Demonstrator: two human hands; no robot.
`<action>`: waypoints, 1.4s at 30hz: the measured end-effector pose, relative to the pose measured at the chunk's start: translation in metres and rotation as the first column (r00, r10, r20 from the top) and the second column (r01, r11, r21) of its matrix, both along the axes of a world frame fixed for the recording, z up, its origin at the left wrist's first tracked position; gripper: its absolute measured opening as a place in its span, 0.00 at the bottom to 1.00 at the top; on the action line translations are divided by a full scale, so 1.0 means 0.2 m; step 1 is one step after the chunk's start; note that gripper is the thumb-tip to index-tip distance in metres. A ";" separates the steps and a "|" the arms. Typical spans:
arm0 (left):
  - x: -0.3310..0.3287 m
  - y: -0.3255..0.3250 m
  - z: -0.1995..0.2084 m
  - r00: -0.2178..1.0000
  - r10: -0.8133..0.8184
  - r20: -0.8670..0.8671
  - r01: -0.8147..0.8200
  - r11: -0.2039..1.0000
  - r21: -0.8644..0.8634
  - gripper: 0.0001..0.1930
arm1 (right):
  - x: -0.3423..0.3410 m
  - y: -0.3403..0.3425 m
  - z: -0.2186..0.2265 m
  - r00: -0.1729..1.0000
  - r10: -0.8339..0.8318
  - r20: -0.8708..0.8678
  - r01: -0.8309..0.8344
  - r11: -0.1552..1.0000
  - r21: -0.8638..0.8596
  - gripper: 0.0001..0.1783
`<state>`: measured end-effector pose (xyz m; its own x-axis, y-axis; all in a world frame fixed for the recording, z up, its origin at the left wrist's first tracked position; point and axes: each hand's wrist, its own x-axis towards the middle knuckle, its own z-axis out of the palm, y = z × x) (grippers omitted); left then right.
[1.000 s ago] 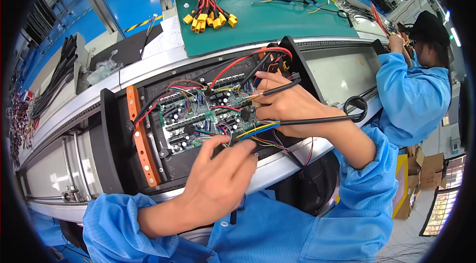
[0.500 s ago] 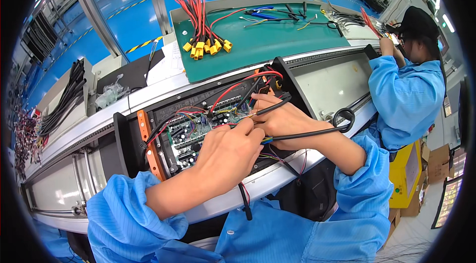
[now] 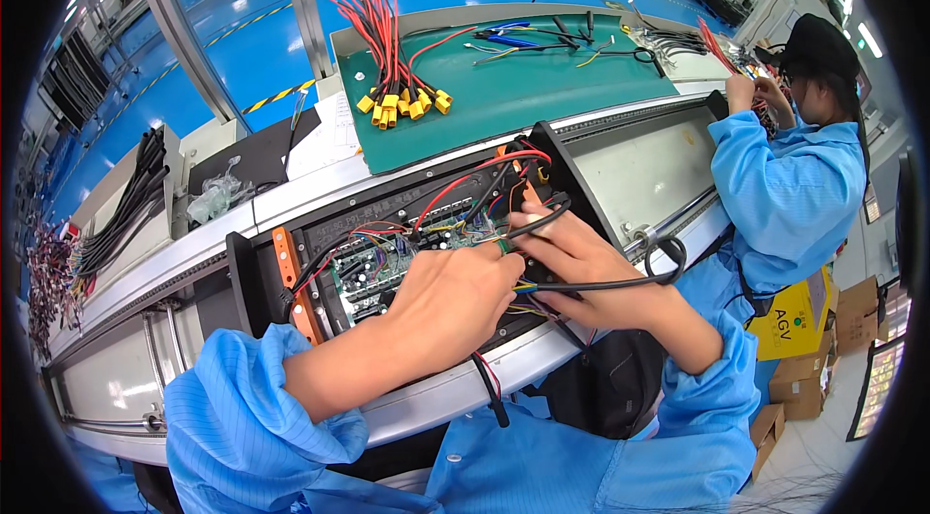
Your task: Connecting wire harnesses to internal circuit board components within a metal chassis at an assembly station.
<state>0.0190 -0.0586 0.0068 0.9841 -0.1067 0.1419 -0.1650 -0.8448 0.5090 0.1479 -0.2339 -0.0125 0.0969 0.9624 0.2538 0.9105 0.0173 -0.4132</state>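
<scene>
Over a circuit board set in a black tray, my two hands meet at a black cable with thin coloured wires at its end. My left hand is closed, its thumb and fingertips pinched on the cable's wire end. My right hand curls its fingers round the cable near that same end; the cable's loop lies over the wrist. The exact contact point is partly hidden by the fingers. Red wires arch over the board's far side, and an orange bar crosses the tray's left end.
Behind the tray, a green mat bears red leads with yellow connectors and blue-handled pliers. The tray sits on a metal-edged conveyor line. Black cables lie at the left. A co-worker in blue works at the right.
My right hand has lifted and opened out slightly, with its fingers shifted along the cable. The left hand stays pinched. The whole view has shifted slightly.
</scene>
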 end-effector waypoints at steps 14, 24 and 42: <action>0.05 0.07 0.00 0.999 0.042 -0.007 -0.042 0.996 -0.073 0.02 | -0.01 -0.39 0.10 0.780 -0.590 -0.209 0.557 0.806 -0.198 0.28; 0.07 0.08 0.01 0.997 0.059 -0.039 -0.063 0.993 -0.101 0.03 | 0.19 -0.28 -0.05 0.774 -0.447 -0.448 0.491 0.871 -0.020 0.15; 0.05 0.04 -0.01 0.991 -0.042 0.123 0.015 0.977 0.214 0.06 | -0.03 -0.42 0.23 0.814 -0.493 0.308 0.378 0.851 0.364 0.11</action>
<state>0.0283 -0.0500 0.0044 0.9557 -0.1759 0.2359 -0.2424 -0.9251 0.2923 0.1426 -0.3170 0.0331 0.3302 0.7260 0.6033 0.9300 -0.3595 -0.0764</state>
